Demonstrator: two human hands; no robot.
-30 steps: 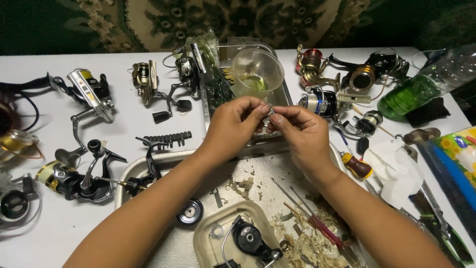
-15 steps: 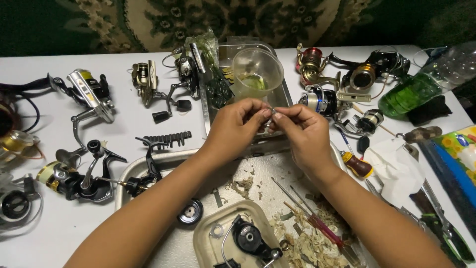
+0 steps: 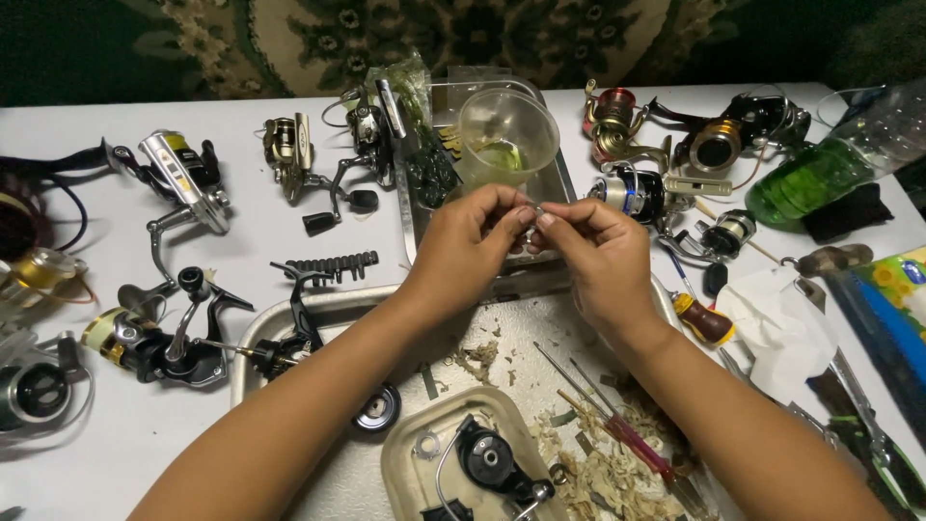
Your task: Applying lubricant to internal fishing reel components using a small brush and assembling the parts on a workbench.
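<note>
The left hand [image 3: 470, 243] and right hand [image 3: 595, 256] pinch a tiny shiny metal part [image 3: 536, 209] together over a flat, smooth metal tray [image 3: 328, 314], near a round clear plastic cup [image 3: 508, 135].

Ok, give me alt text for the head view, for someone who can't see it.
Two bare hands, left hand and right hand, pinch a tiny metal part between their fingertips above a metal tray, with fishing reels scattered across the white table.

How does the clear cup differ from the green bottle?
The clear cup stands upright, mouth open upward, in a metal tray; the green bottle lies tilted on its side on the table. The cup is short, wide and colourless; the bottle is longer and part green. Both are see-through plastic.
</note>
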